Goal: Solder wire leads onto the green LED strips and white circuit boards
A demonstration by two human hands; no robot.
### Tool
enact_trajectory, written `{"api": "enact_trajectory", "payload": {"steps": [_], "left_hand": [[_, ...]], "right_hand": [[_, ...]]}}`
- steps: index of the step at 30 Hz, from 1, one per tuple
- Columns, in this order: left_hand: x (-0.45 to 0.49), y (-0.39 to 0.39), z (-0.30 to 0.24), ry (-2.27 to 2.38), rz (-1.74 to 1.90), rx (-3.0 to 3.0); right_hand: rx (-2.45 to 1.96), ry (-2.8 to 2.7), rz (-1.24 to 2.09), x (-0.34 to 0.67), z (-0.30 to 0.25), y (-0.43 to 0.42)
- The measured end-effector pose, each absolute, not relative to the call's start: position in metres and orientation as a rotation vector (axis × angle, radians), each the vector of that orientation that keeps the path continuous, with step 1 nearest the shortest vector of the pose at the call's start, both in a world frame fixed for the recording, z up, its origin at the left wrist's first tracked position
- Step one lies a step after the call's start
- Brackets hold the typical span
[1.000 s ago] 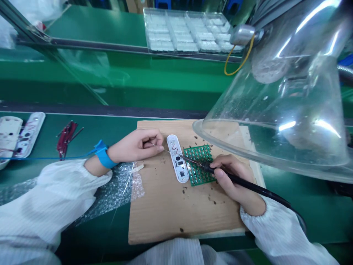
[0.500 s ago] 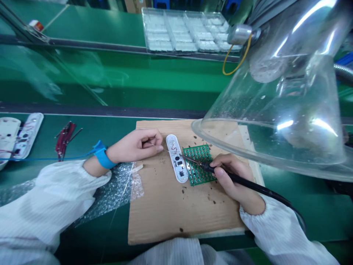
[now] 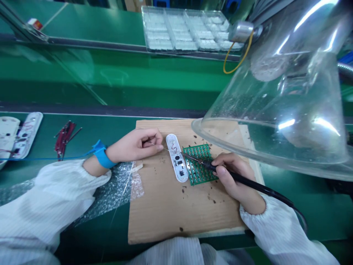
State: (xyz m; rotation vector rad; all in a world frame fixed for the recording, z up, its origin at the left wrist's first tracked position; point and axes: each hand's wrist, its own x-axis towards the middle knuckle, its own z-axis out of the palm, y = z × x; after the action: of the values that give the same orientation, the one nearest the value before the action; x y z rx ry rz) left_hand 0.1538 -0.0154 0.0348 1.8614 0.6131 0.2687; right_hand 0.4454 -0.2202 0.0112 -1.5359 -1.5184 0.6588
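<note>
My left hand [image 3: 136, 144] pinches a thin solder wire [image 3: 158, 145], whose end reaches the top of a white oblong circuit part [image 3: 176, 163] lying on a cardboard sheet [image 3: 165, 217]. My right hand [image 3: 234, 180] grips a black soldering iron [image 3: 242, 177]. Its fine tip [image 3: 190, 156] points left, close to the white part's upper end, and passes above a green perforated board [image 3: 197, 169]. The exact gap between tip and part is too small to tell. A blue wrist strap [image 3: 102, 156] circles my left wrist.
A large transparent plastic dome [image 3: 275, 110] overhangs the right of the cardboard. Bubble wrap [image 3: 116, 191] lies beneath my left forearm. Red wires [image 3: 64, 136] and white housings [image 3: 26, 129] sit left on the green bench. A compartment tray [image 3: 187, 29] stands beyond.
The soldering iron and my right hand have shifted slightly right, drawing the tip a little back from the white part. My left hand has hardly moved.
</note>
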Motion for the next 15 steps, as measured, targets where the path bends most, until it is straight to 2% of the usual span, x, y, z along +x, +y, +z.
{"api": "enact_trajectory", "payload": {"steps": [15], "left_hand": [[0.1544,-0.0147,0.0309,0.609,0.315,1.927]], "right_hand": [[-1.496,-1.557,0.706,0.443,0.0136,-0.2156]]}}
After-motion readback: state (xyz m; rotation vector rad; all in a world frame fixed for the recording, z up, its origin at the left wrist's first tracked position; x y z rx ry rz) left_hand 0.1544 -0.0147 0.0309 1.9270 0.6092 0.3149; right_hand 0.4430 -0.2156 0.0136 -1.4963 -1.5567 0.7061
